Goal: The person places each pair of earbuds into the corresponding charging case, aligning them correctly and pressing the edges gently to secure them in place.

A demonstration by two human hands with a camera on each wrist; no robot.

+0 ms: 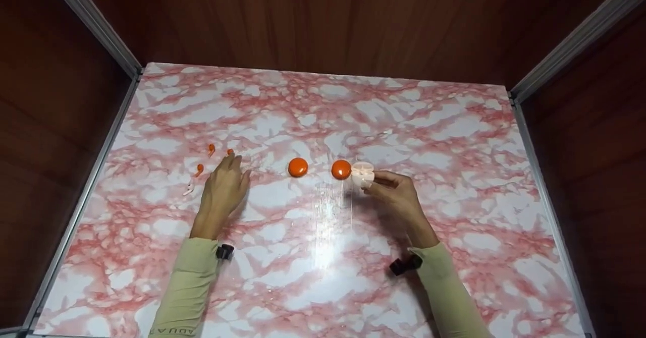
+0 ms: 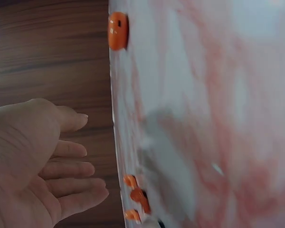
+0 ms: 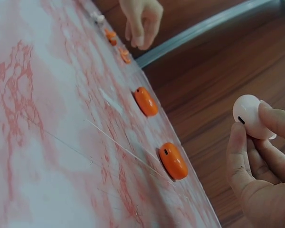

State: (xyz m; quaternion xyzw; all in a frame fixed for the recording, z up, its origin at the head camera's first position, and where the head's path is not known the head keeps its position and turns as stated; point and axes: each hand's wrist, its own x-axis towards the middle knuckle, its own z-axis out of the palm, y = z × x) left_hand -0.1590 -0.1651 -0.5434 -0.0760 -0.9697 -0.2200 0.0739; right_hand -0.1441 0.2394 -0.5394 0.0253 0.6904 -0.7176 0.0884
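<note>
My right hand (image 1: 396, 194) pinches a white earbud charging case (image 1: 361, 174) between thumb and fingers, raised above the table. The right wrist view shows the small dark port on that white case (image 3: 248, 114). Two rounded orange earbud cases lie in the middle: the left orange case (image 1: 298, 167), and the right orange case (image 1: 341, 169) close beside the white one. Over at the left, my left hand (image 1: 225, 184) hovers with relaxed fingers and an empty palm. Its fingertips overlap an orange earbud (image 1: 230, 152) in the head view.
Two more orange earbuds, the upper earbud (image 1: 211, 149) and the lower earbud (image 1: 200, 168), lie left of my left hand, with a white earbud (image 1: 189, 189) below them. Dark wood-look panels (image 1: 303, 25) enclose the back and sides of the marbled table (image 1: 282, 287).
</note>
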